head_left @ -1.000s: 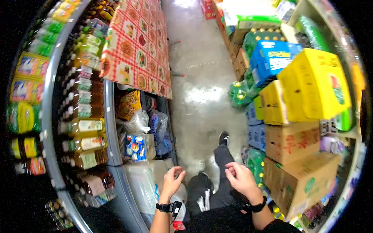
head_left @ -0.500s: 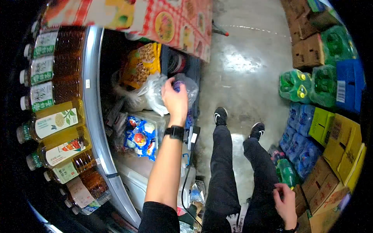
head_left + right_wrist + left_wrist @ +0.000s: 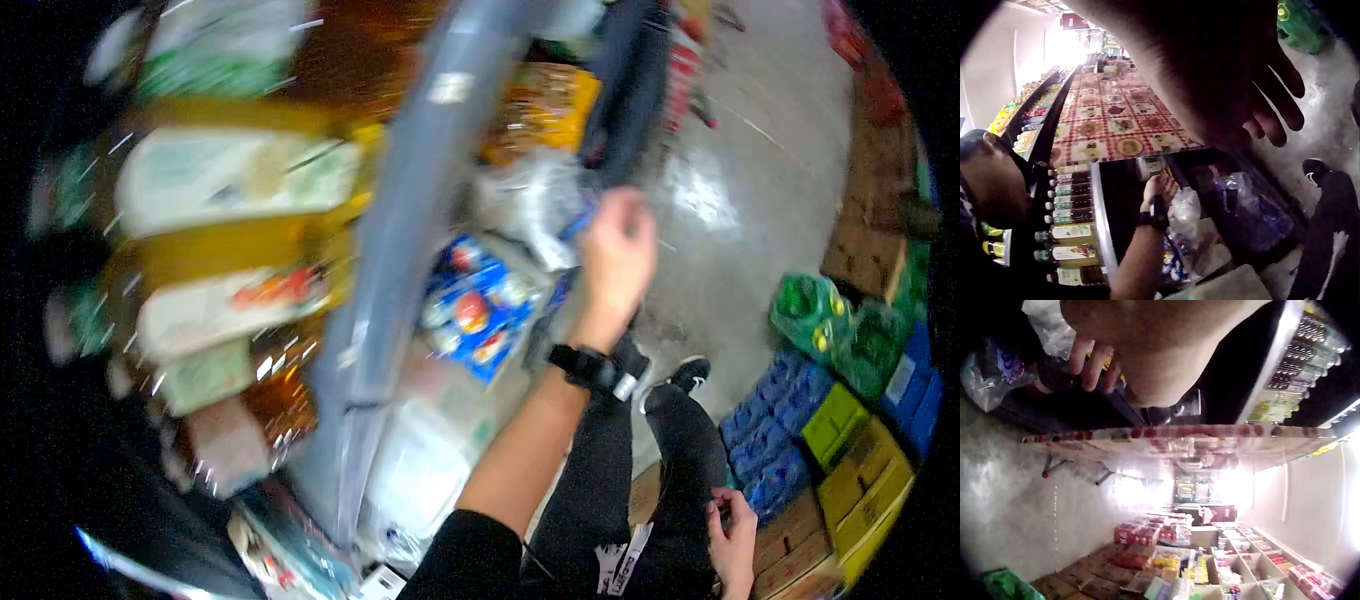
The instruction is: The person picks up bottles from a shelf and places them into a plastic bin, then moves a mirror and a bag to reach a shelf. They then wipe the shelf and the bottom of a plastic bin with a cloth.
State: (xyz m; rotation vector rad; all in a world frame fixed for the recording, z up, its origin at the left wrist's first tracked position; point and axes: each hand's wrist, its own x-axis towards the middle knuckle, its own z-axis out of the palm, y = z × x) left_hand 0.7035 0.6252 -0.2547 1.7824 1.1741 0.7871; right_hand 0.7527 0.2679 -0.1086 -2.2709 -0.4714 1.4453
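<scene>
My left hand (image 3: 620,245) is stretched forward past the lower shelf, blurred, with its fingers loosely bent and nothing seen in them. Beside it lie a crumpled clear plastic bag (image 3: 525,195) and a yellow bag of nuts (image 3: 545,105). A blue printed packet (image 3: 475,315) sits nearer to me. In the left wrist view, bent fingers (image 3: 1091,369) hang in front of the dark shelf. My right hand (image 3: 733,535) hangs low by my right leg, relaxed and holding nothing. The right wrist view shows its fingers (image 3: 1279,94) spread slightly.
Bottles (image 3: 1072,234) line the shelf at left behind a grey metal edge (image 3: 400,210). A red checked cloth (image 3: 1100,119) covers the surface ahead. Boxes (image 3: 865,490), blue bottle packs (image 3: 765,440) and green bottles (image 3: 810,315) stand along the right of the aisle floor (image 3: 770,170).
My left hand went from low in front of me to over the plastic bags, and now shows farther right in the head view. The head view has turned toward the bottles. My right hand has dropped lower.
</scene>
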